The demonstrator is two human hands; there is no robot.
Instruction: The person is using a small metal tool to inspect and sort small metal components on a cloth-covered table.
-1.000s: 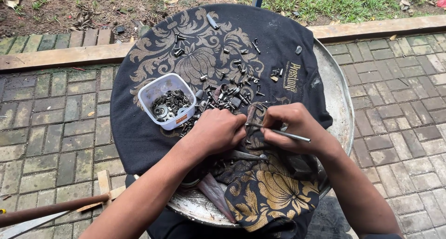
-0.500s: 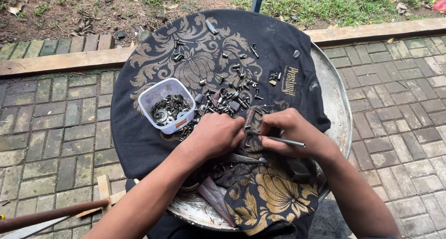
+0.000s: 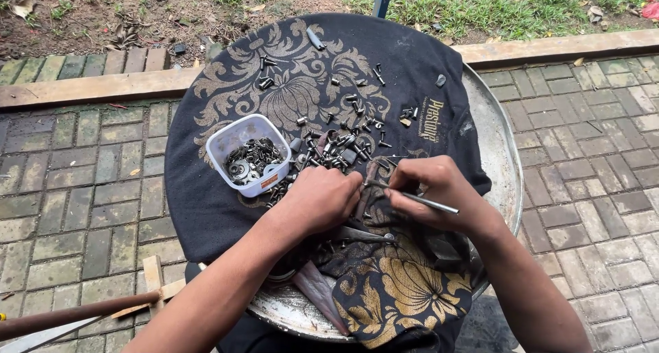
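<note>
Outdoors, grey brick paving [image 3: 82, 188] surrounds a round metal tray [image 3: 495, 154] draped with a black cloth [image 3: 206, 209] printed in gold flowers. At the middle of the cloth the right hand [image 3: 439, 192] has its grip closed on a thin metal rod [image 3: 429, 203], pinched between thumb and fingers, with the free end slanting out to the right past the knuckles. The left hand [image 3: 322, 201] lies just beside it, fingers curled down into the small parts; whether its grip holds anything cannot be told, since the fingertips are hidden. Both hands meet over a dark flat piece that sits between them, too hidden to name.

Just beyond the fingers lies a heap of dark screws and bolts [image 3: 340, 147], with more scattered singly toward the far edge of the cloth. To the left of the heap, touching the cloth, stands a small clear plastic tub [image 3: 248, 154] holding washers and rings. Below the hands the cloth is bunched into folds, and a bare part of the tray shows at its near rim.

Farther out, a wooden beam [image 3: 103, 85] borders the paving, with soil and grass behind it. A brown pole [image 3: 68, 315] lies at the lower left beside small wood blocks
</note>
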